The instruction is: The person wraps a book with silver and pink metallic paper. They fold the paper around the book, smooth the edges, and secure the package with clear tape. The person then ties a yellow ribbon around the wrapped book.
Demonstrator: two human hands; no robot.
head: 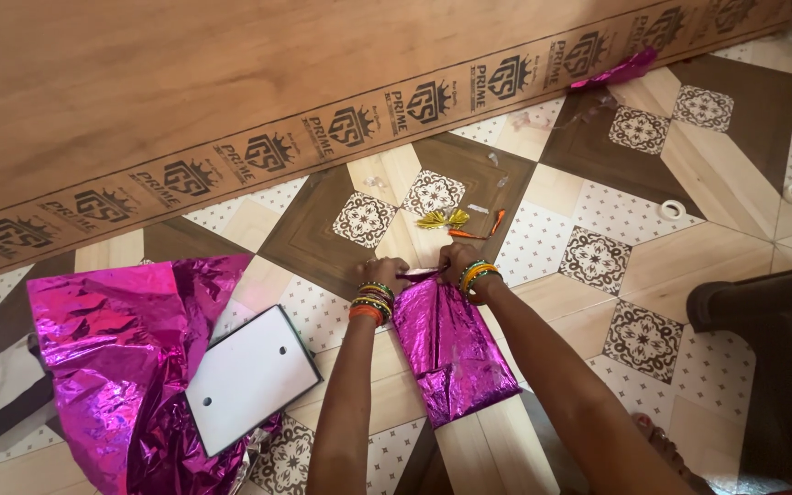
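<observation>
Two hands (419, 273) pinch foil strip (451, 353).

Brightness: we see a well-lit, evenly bright daytime scene with warm colour.
Light source: we judge it soft and diffuse, coming from the upper right, where the tiled floor (726, 211) looks palest.
Shadows: we find only faint, soft shadows under the forearms and beside the dark stool (781, 357).
Glare: we note sharp white and pale pink highlights on the crumpled magenta foil sheet (107, 367) and milder sheen on the folded foil piece (451, 353).
Overexposure: the white card (249, 376) is nearly blown out.
Focus: the centre is fairly crisp; we see the fingers (387, 270) slightly soft.
Edges: the wooden board (185, 82) bows a little, and the corners blur.
</observation>
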